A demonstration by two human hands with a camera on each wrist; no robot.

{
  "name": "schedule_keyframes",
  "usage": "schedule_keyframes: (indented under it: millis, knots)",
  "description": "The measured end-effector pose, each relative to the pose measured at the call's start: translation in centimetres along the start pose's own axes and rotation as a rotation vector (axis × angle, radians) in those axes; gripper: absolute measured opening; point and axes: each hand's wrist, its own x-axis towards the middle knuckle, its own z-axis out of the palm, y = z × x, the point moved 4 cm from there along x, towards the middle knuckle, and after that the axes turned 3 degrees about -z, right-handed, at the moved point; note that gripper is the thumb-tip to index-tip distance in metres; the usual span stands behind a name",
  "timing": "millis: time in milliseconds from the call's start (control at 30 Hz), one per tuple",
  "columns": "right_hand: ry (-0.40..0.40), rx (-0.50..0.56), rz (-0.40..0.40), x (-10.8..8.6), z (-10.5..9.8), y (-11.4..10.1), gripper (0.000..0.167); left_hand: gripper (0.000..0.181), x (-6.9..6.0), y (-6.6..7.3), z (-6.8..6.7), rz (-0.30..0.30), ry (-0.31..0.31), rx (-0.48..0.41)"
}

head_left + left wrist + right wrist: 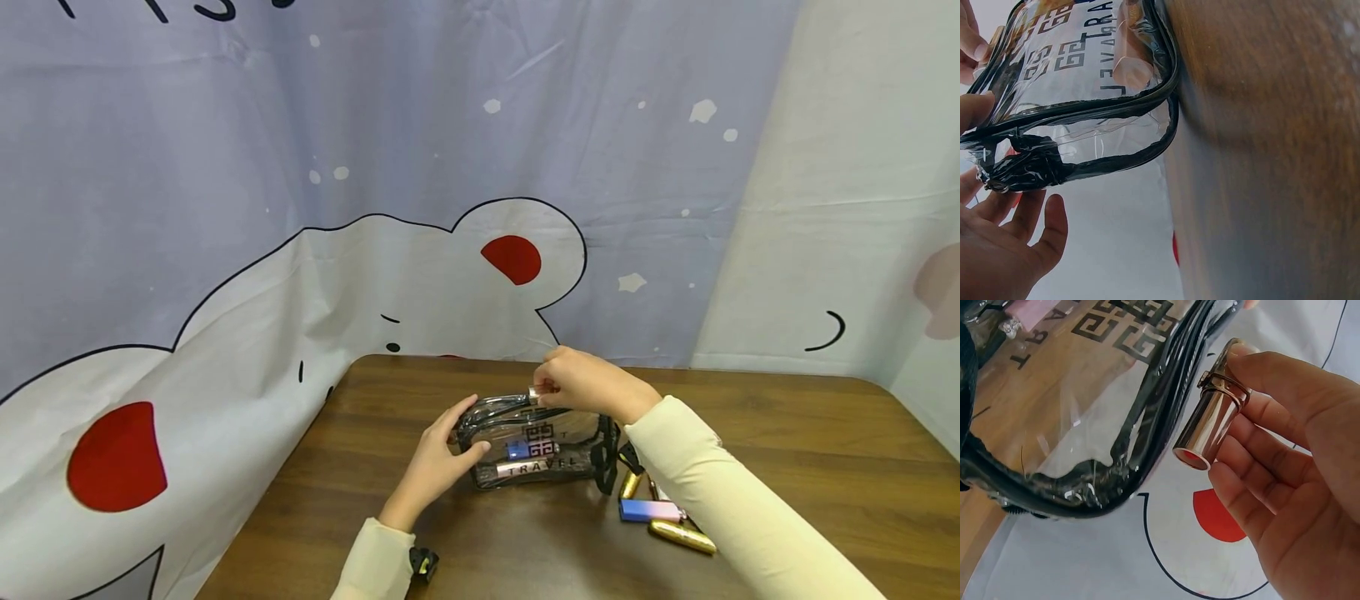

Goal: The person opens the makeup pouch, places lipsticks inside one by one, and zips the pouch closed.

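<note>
A clear travel bag (pixel 576 428) with black trim and printed lettering stands on the table. My left hand (pixel 431 465) holds its left end, thumb against the front and fingers near the top edge. Inside lie a blue item (pixel 517 450) and a pale pinkish tube (pixel 517 468). Above the bag's top edge, my right hand (pixel 588 383) pinches a shiny rose-gold tube (pixel 1213 419) between thumb and fingers. This tube has a ring-like band around it, and its near end shows a reddish inner disc. The right wrist view has it just outside the bag's black edge.
Right of the bag, partly behind the right sleeve, lie a gold tube (pixel 681 537), another gold tube (pixel 630 485) and a blue-to-pink box (pixel 647 510). The wooden table (pixel 540 550) meets a printed cloth backdrop (pixel 420 275) at its far edge.
</note>
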Motion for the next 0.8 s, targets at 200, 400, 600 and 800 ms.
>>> schedule_keyframes:
  millis: [200, 400, 600, 800]
  knots:
    - [-0.007, -0.014, -0.002, 0.23, 0.51, -0.05, 0.009, 0.067, 0.07, -0.03, 0.05, -0.003, -0.001, -0.002]
    - [-0.009, -0.031, 0.026, 0.18, 0.73, -0.1, 0.007, 0.068, 0.07, -0.05, 0.08, -0.003, 0.0, 0.005]
    - [0.012, -0.031, 0.037, 0.1, 0.61, -0.08, 0.008, 0.067, 0.13, -0.03, 0.08, -0.001, 0.005, 0.003]
    - [0.028, -0.053, 0.026, 0.05, 0.62, 0.07, 0.008, 0.067, 0.1, -0.06, 0.07, -0.001, 0.006, 0.008]
